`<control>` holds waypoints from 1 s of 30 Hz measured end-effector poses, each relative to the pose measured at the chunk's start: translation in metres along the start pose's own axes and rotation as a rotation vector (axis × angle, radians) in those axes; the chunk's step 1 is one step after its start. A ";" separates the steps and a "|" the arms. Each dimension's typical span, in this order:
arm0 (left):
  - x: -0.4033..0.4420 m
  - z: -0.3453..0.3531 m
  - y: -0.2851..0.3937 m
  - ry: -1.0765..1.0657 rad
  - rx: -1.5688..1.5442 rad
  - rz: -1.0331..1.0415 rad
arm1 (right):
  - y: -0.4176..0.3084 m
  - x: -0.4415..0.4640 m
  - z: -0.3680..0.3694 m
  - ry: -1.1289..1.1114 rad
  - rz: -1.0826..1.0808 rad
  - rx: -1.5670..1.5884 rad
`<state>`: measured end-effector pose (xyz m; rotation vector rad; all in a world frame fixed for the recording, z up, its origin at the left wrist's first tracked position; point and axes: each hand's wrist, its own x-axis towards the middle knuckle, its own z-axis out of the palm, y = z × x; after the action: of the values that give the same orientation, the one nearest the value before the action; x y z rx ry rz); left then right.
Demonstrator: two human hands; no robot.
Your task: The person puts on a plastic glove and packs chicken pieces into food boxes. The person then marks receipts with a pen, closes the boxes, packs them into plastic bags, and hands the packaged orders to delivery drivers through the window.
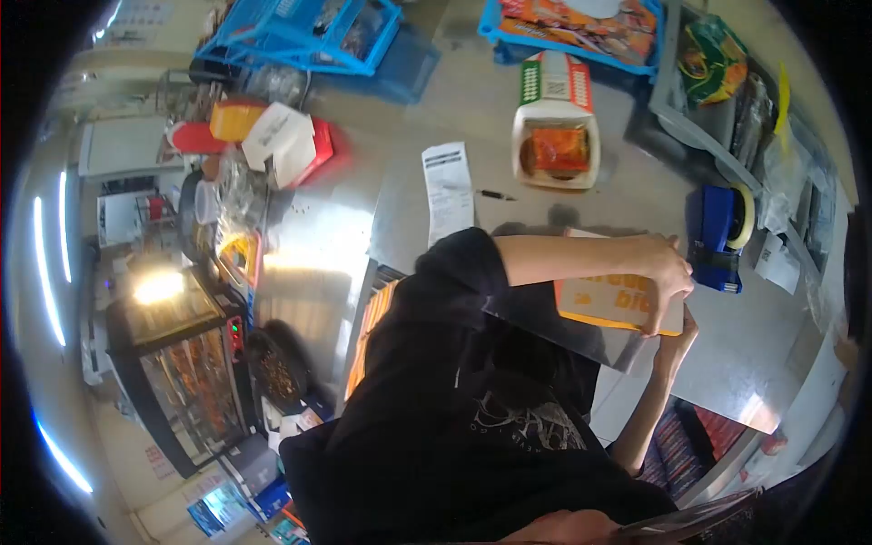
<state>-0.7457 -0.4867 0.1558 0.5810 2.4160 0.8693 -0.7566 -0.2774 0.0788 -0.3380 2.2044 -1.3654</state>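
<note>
A flat-looking cardboard box [604,298] with orange lettering and an orange edge lies at the near edge of the metal counter. My left hand [668,274] reaches across from the left, its fingers bent over the box's right end. Below it, my right hand [677,343] grips the lower right corner of the same box. Farther up the counter stands an open paper carton [556,123] with a red-orange packet [559,148] on the food inside. A printed receipt [448,193] and a pen [497,194] lie left of the carton.
A blue tape dispenser [718,238] stands right of the box. Blue baskets [300,36] and a tray of orange packaging [581,32] are at the back. A grey bin [699,136] holds bags. A lit glass food cabinet [186,372] stands at left.
</note>
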 end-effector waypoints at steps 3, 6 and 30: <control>0.004 0.001 0.001 -0.139 0.001 -0.098 | -0.003 0.001 -0.002 -0.057 -0.024 -0.163; -0.002 0.012 -0.003 -0.344 -0.346 -0.198 | -0.011 -0.001 -0.003 -0.002 -0.093 -0.172; -0.104 0.189 0.051 1.191 -2.001 -0.075 | -0.218 -0.017 0.149 -1.292 -0.375 -1.602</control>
<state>-0.5428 -0.4201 0.0959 -1.0046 0.7704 3.1795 -0.6734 -0.4824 0.2241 -1.5923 1.4726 0.7909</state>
